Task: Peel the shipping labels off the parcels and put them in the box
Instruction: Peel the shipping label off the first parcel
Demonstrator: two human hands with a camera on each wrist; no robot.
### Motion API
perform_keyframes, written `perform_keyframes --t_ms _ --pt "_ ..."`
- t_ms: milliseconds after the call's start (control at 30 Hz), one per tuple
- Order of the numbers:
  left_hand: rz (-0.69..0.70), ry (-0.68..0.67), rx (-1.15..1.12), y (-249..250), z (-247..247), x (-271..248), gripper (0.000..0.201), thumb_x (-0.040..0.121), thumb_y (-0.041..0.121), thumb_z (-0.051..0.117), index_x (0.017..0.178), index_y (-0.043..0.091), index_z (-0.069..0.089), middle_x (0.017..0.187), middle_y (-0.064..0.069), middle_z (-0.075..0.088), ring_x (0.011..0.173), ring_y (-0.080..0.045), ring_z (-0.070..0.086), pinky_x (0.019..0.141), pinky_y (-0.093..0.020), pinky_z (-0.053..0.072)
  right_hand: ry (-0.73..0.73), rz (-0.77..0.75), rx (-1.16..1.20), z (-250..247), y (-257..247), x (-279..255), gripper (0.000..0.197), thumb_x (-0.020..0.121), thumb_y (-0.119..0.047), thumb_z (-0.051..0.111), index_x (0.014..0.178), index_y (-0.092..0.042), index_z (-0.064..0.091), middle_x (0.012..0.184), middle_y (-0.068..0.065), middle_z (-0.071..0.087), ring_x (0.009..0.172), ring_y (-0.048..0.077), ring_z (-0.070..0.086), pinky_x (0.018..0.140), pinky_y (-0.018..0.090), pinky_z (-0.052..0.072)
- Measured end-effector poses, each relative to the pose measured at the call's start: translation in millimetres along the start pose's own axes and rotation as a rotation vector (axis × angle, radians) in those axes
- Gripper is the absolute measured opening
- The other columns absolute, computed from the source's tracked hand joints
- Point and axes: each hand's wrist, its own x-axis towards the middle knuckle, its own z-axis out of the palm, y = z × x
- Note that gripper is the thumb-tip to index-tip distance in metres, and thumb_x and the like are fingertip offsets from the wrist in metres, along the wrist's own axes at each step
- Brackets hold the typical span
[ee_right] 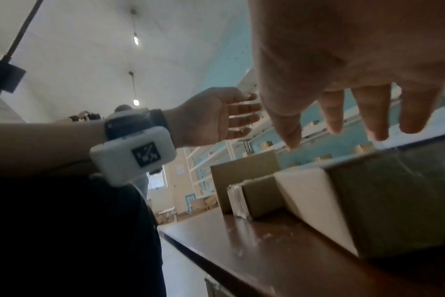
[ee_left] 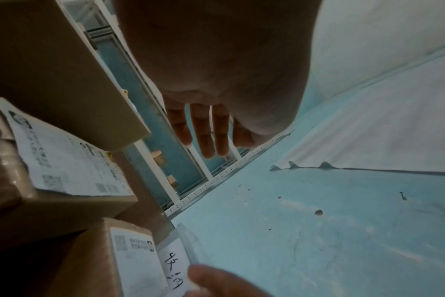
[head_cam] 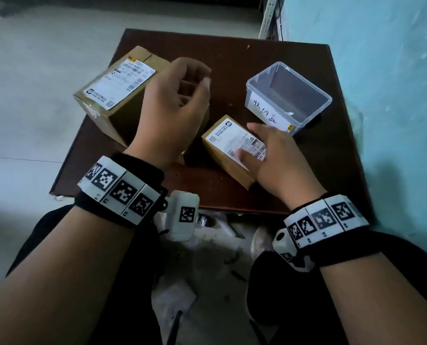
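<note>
— Status?
— Labels unpeeled. Right hand lies with straight fingers on the small parcel, on its label; left hand hovers loosely curled, holding nothing. The box stands just beyond, nothing visible inside.
— Next?
— Likely a nail under a label corner, the parcel steadied. The big parcel waits.

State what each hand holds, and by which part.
Nothing is held. The left hand hovers empty, fingers loosely curled. The right hand lies open, fingers resting on the small parcel and its label.
</note>
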Motion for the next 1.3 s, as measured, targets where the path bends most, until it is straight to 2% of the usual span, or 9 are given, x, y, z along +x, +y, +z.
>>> perform_keyframes --t_ms 100,233,500,633,733,867,1100,1233,1300 --pt "-0.046 0.007 -0.003 -5.6 2.4 4.3 0.016 0.102 0.018 0.06 0.115 0.012 0.069 0.102 -0.001 0.073 0.087 -0.008 0.07 0.071 -0.014 0.051 -0.181 0.054 -0.157 9.7 5.3 2.2 0.096 0.088 -0.078 0.063 0.165 -0.032 0.031 0.166 0.005 0.039 0.154 0.031 0.035 0.124 0.055 0.035" --pt "-0.067 -0.04 -0.005 -9.5 6.9 8.5 0.018 0.103 0.019 0.06 0.116 0.012 0.069 0.101 -0.001 0.072 0.087 -0.011 0.07 0.071 -0.019 0.055 -0.269 0.092 -0.199 18.1 9.7 -0.4 0.113 0.086 -0.07 0.075 0.17 -0.038 0.006 0.172 0.005 0.021 0.157 0.031 0.023 0.125 0.053 0.032" --pt "-0.109 -0.143 -0.055 -6.9 13.0 14.9 0.019 0.101 0.021 0.063 0.116 0.012 0.071 0.099 0.004 0.072 0.088 -0.005 0.069 0.073 -0.019 0.054 -0.121 0.064 -0.07 12.3 12.8 2.4 0.105 0.086 -0.057 0.083 0.168 -0.039 0.019 0.152 0.003 0.039 0.145 0.025 0.035 0.117 0.043 0.039" --pt "-0.077 -0.392 0.057 -7.7 7.8 13.6 0.046 0.098 0.041 0.068 0.137 0.018 0.06 0.122 0.007 0.067 0.113 -0.002 0.064 0.091 -0.018 0.053 -0.092 -0.098 -0.165 -0.7 8.4 4.3 0.106 0.083 -0.05 0.088 0.167 -0.041 0.024 0.157 0.004 0.038 0.146 0.026 0.034 0.121 0.045 0.035" --pt "-0.011 -0.467 0.153 -10.3 5.0 10.8 0.065 0.093 0.053 0.068 0.146 0.017 0.056 0.135 0.004 0.063 0.124 -0.006 0.059 0.104 -0.029 0.052 0.049 -0.279 -0.163 -2.8 11.0 2.9 0.109 0.075 -0.039 0.095 0.165 -0.027 0.036 0.15 0.01 0.047 0.139 0.033 0.043 0.118 0.054 0.042" --pt "0.008 -0.53 0.249 -14.0 -2.0 12.9 0.088 0.079 0.07 0.07 0.15 0.021 0.054 0.143 0.004 0.061 0.13 -0.01 0.058 0.112 -0.044 0.049 0.129 -0.418 -0.195 -8.5 13.8 0.4 0.109 0.075 -0.027 0.096 0.166 -0.02 0.036 0.153 0.01 0.046 0.139 0.031 0.038 0.119 0.051 0.039" --pt "-0.078 -0.594 0.254 -12.4 -10.1 17.3 0.087 0.07 0.055 0.091 0.144 0.022 0.06 0.13 0.01 0.067 0.116 -0.001 0.063 0.1 -0.027 0.056 0.229 -0.526 -0.262 -8.9 15.3 1.6 0.103 0.08 -0.003 0.087 0.167 -0.017 0.033 0.157 0.013 0.044 0.146 0.035 0.033 0.122 0.05 0.038" --pt "-0.153 -0.538 0.104 -8.3 -11.4 16.9 0.089 0.062 0.052 0.094 0.14 0.022 0.062 0.12 0.012 0.069 0.102 0.001 0.07 0.086 -0.024 0.062 0.331 -0.437 -0.126 -10.5 13.3 1.9 0.111 0.083 0.012 0.074 0.17 -0.021 0.013 0.176 0.021 0.013 0.163 0.043 0.005 0.127 0.067 0.031" --pt "-0.207 -0.488 0.009 -6.6 -10.2 16.5 0.083 0.065 0.049 0.094 0.137 0.023 0.064 0.116 0.009 0.072 0.1 -0.002 0.073 0.083 -0.027 0.064 0.428 -0.334 0.026 -15.8 9.8 1.4 0.113 0.085 0.014 0.074 0.169 -0.018 0.006 0.177 0.027 -0.002 0.164 0.04 -0.007 0.132 0.043 0.031"
